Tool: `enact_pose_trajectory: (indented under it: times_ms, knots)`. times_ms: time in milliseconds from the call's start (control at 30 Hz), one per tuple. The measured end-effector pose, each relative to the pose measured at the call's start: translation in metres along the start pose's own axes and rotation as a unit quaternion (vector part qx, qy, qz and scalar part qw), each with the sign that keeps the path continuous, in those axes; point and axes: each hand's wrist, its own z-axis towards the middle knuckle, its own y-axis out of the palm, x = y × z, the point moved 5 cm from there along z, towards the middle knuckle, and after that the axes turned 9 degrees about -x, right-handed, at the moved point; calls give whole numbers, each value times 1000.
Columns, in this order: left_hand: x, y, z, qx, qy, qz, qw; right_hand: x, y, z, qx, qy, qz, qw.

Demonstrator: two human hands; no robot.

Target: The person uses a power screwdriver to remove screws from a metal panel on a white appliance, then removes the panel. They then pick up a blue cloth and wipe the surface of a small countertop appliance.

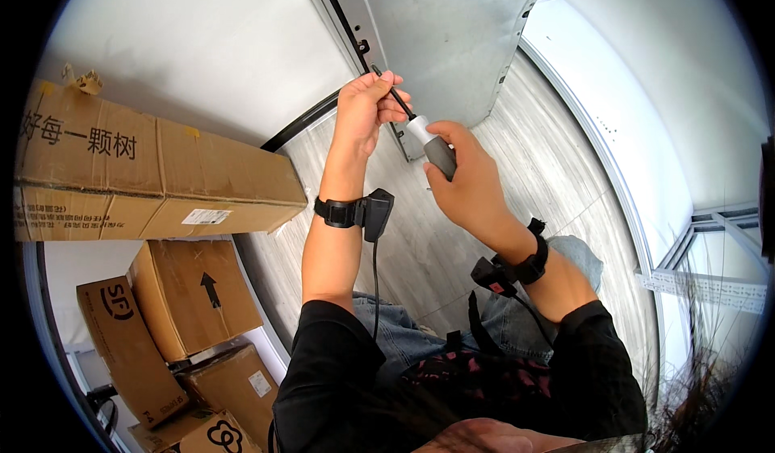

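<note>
The right hand (468,182) is wrapped tight around the grey handle of a screwdriver (428,146). The left hand (363,106) is closed too, and its fingertips pinch the thin black shaft near the tip. It looks like one hand holds the tool firm while the other keeps the thin end steady, so the tip does not wobble. The screwdriver is held up in the air between the two hands, just in front of the lower edge of a big grey metal panel (436,25). The tip points up toward a dark strip with small holes on that panel. I cannot tell if the tip touches it.

Each wrist has a black band with a small box on it, and a black wire (376,275) hangs down from the left one. The person wears a black top and blue jeans, and seems to sit or kneel low.

The floor (557,170) has pale grey wood-look planks. White walls go around the room. On the left sit many brown cardboard boxes (161,170), stacked and leaning. A white metal frame (710,283) stands at the right.
</note>
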Motion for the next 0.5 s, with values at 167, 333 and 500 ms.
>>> enact_pose_trajectory:
  times_ms: [167, 333, 500]
  knots:
    - [-1, -2, 1, -2, -10, 41, 999, 6, 5, 1, 10, 11, 33, 999]
    - [0, -3, 0, -21, 9, 36, 999, 10, 8, 5, -103, 152, 289, 940]
    - [3, 1, -1, -22, -14, 22, 999, 2, 5, 2, -5, 10, -21, 1000]
